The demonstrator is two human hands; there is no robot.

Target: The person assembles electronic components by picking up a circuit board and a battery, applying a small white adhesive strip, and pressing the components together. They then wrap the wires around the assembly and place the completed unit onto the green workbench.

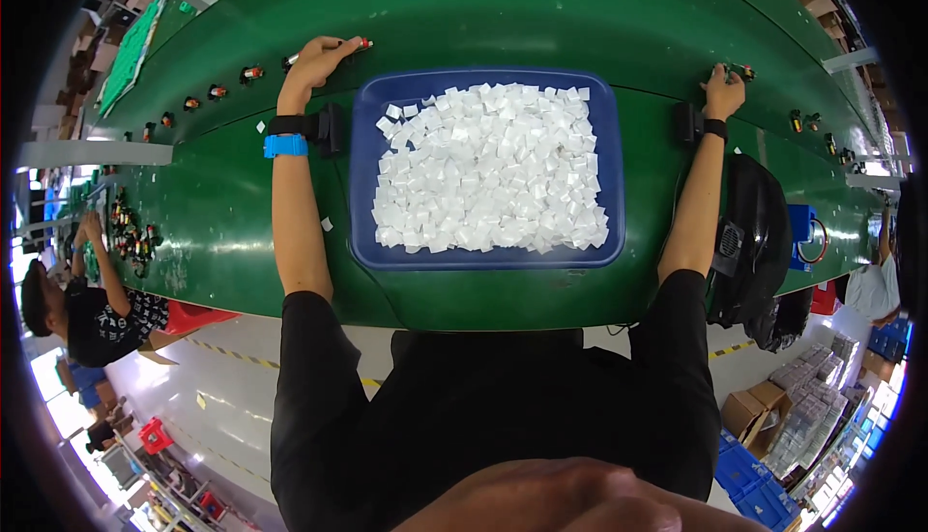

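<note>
Both my arms reach across a green bench on either side of a blue tray (362, 194) heaped with small white square packets (488, 170). My left hand (314, 66) is beyond the tray's far left corner, fingers closed at a small red-and-white piece (364, 44). Another small dark piece (289, 61) lies against the back of that hand, partly hidden. Out past the far right corner, my right hand (723, 95) has its fingertips closed on a small dark piece with green and red parts (744, 72). The exact kind of these pieces is too small to tell.
Similar small pieces (217, 92) line the bench to the left, and others (797, 121) to the right. A black bag (754, 232) and a blue box (801, 232) stand right of my arm. A co-worker (92, 305) sits at left by a pile of pieces (133, 237).
</note>
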